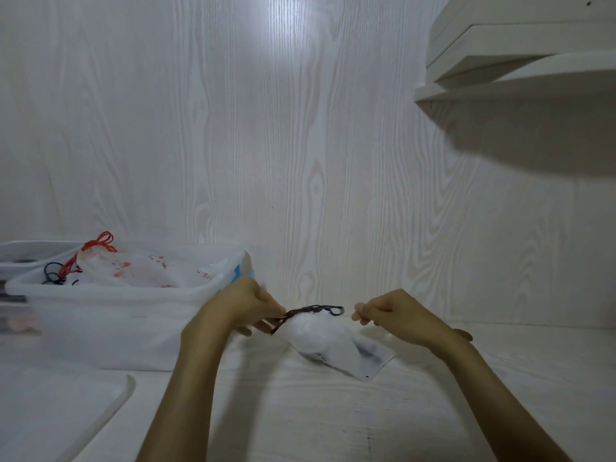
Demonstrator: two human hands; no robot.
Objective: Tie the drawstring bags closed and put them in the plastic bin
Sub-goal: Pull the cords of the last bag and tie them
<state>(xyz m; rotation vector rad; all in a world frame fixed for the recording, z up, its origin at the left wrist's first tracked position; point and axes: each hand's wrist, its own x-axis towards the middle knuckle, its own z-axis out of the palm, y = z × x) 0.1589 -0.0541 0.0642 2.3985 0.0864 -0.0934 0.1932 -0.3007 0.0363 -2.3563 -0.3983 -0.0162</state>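
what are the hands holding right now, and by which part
The left hand pinches the black drawstring of the white bag at the cord's left end. The right hand is pinched shut beside the loop's right end; whether it grips cord cannot be told.

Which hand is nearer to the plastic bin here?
Left. The left hand is right at the plastic bin's near corner, pinching the black drawstring. The right hand is farther off, beyond the white bag.

Left hand (248, 306) pinched shut, right hand (388, 311) pinched shut, forearms converging
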